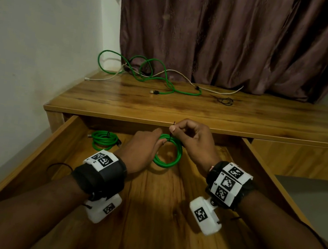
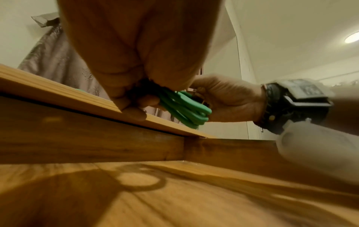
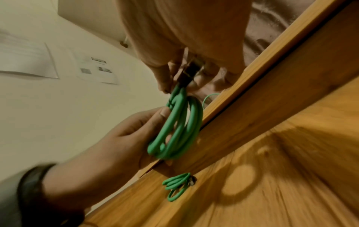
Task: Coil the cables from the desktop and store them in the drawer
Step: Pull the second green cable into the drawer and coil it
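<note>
A person is binding a coiled green cable (image 1: 169, 152) over the open drawer (image 1: 169, 207), the tying step of a tidy-up that looks roughly half done. The left hand (image 1: 145, 149) is gripping the coil's left side, fingers curled round the bunched loops, and holding it just above the drawer floor near the far wall. The right hand (image 1: 192, 140) is pinching the end of a thin black tie (image 1: 172, 129) between thumb and forefinger, with the tie looped round the top of the coil; the right wrist view is showing a dark connector (image 3: 187, 73) tucked among those fingers.

The next move is likely calling for a firm pull to cinch the tie, while the left hand keeps the loops from springing apart, and then setting the bundle down in the drawer.

At the drawer's far left corner, a finished green coil (image 1: 104, 138) is already lying bound. On the far side of the wooden surface (image 1: 202, 110), a loose green cable (image 1: 149, 70) is tangling with a white cable (image 1: 185, 78) against the curtain (image 1: 231, 39), and a small black tie bundle (image 1: 225, 100) is waiting to the right. That knot of green and white looks like the chief obstacle, needing separation before coiling. Nothing is blocking the drawer's middle.
</note>
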### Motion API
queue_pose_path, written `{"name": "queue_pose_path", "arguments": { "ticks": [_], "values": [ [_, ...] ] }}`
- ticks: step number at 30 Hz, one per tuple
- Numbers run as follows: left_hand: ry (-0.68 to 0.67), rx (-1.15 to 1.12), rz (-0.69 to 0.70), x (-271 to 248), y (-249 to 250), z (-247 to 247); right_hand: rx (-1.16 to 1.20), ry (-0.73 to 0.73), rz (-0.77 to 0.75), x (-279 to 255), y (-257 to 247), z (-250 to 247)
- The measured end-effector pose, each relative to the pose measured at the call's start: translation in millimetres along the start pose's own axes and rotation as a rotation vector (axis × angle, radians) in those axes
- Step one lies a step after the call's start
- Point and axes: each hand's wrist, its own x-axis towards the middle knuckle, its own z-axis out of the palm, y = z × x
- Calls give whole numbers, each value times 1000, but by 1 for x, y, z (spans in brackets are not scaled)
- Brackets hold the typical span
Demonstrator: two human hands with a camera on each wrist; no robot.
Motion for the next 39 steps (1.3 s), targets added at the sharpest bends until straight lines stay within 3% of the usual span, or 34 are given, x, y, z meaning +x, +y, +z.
{"name": "queue_pose_path", "arguments": {
  "ticks": [5, 8, 10, 14, 16, 18, 22, 25, 28, 31, 35, 37, 39],
  "values": [
    [8, -12, 14, -7, -14, -5, -220, 31, 92, 4, 2, -3],
    [16, -3, 6, -6, -20, -6, -429, 72, -69, 6, 6, -13],
    [-5, 4, -4, -6, -20, -7, -577, -39, -182, 10, 8, -16],
    [3, -13, 12, -6, -17, -9, -703, -256, -190, 11, 13, -14],
    [12, -17, 31, -6, -16, -10, -632, -288, -156, 10, 15, -12],
    [10, -13, 43, -6, -16, -10, -492, -333, -26, 8, 14, -8],
    [-22, 2, 27, -7, -16, -8, -54, -322, 230, 1, 15, -1],
    [-37, 18, 26, -8, -14, -7, 95, -308, 273, -3, 19, 5],
    [-84, 5, -12, -8, -15, -4, -92, -280, 165, -3, 22, 8],
    [-122, 28, -51, -8, -24, 0, -488, -278, -45, -4, 20, 8],
    [-151, -4, -14, -8, -23, 1, -752, -270, -329, -8, 18, 10],
    [-185, -12, -24, -7, -22, -1, -793, -278, -334, -6, 17, 11],
    [-217, 3, -48, -7, -24, -1, -753, -317, -214, -6, 19, 10]
  ]
}}
